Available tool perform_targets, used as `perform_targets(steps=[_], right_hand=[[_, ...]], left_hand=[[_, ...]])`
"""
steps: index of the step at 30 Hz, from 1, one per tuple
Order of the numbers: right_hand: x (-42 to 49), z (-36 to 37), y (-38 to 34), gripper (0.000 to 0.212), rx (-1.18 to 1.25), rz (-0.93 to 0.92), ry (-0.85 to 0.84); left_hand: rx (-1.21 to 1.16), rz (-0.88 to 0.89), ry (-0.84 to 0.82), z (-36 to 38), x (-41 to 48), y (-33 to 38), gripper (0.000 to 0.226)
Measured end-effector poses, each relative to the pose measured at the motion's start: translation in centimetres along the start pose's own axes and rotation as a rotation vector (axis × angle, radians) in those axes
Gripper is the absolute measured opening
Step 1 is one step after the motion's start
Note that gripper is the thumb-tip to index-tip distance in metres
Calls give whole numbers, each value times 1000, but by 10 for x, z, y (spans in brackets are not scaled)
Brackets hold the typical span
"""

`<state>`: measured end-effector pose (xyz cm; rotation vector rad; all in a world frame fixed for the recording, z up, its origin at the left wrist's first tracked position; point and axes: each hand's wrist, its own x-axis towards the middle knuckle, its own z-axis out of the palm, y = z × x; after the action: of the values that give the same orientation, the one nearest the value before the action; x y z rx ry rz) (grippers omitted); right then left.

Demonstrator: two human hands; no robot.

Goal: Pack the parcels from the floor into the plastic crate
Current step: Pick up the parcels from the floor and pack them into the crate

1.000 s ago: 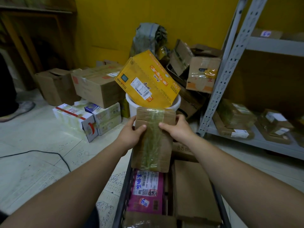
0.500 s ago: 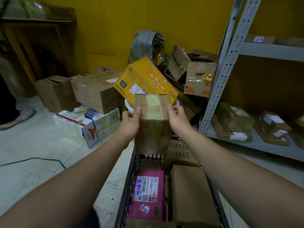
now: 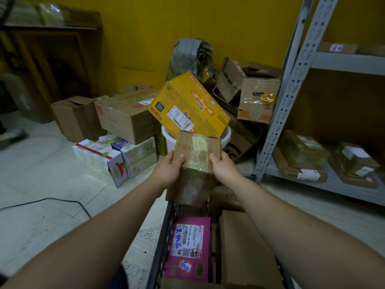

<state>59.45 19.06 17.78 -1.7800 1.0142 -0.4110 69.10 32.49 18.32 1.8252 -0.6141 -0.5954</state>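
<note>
We face a yellow wall [image 3: 208, 28] with a pale tiled floor [image 3: 41, 184] below it. On the right stands a grey metal shelf rack [image 3: 291, 90], and its lower shelf holds several taped brown packets. At the bottom centre a black plastic crate [image 3: 164, 236] runs away from us, only partly in view. Against the wall lies a heap of boxes; the biggest is a taped cardboard box [image 3: 125, 119] on the left. Beside it a yellow box [image 3: 187, 105] with a white label sits tilted in the mouth of a white bucket [image 3: 167, 140]. A white carton with a red stripe [image 3: 98, 159] lies on the floor in front of the cardboard box.

Inside the crate we see a flat brown parcel [image 3: 245, 247] on the right. A pink parcel [image 3: 189, 247] lies on the left beside it, with a barcode label and blue handwriting on it.

The parcel being packed is a brown box wrapped in shiny tape [image 3: 193, 163]. It is held in the air, tilted, with its top edge in front of the bucket and its lower end over the far end of the crate; we cannot tell whether it touches the rim. Both hands grip it from the sides. The left hand [image 3: 166, 170] is curled round the left edge with its thumb on the upper face; the right hand [image 3: 224, 168] does the same on the right edge. A thin black cable [image 3: 52, 200] trails across the floor on the left.
</note>
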Motion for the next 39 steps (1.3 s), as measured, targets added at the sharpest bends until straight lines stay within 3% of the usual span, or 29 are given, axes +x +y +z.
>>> perform_targets(steps=[9,19,27,35,39], right_hand=[[13,-16,18,50,-30,60,58],[22,25,48,56,-281,-4,-46],[41,20,52,54,-277,-66,16],[36,8,46,48,-242,-176,26],[31,16,59,51,-306,-138,6]], left_hand=[[-5,-11,-60,27,11,-2,49],[73,-185,-13,25,27,-59,53],[144,-42,80,31,47,-57,52],[50,-11,136,31,53,-56,49],[105,-3,111,36,44,-72,49]])
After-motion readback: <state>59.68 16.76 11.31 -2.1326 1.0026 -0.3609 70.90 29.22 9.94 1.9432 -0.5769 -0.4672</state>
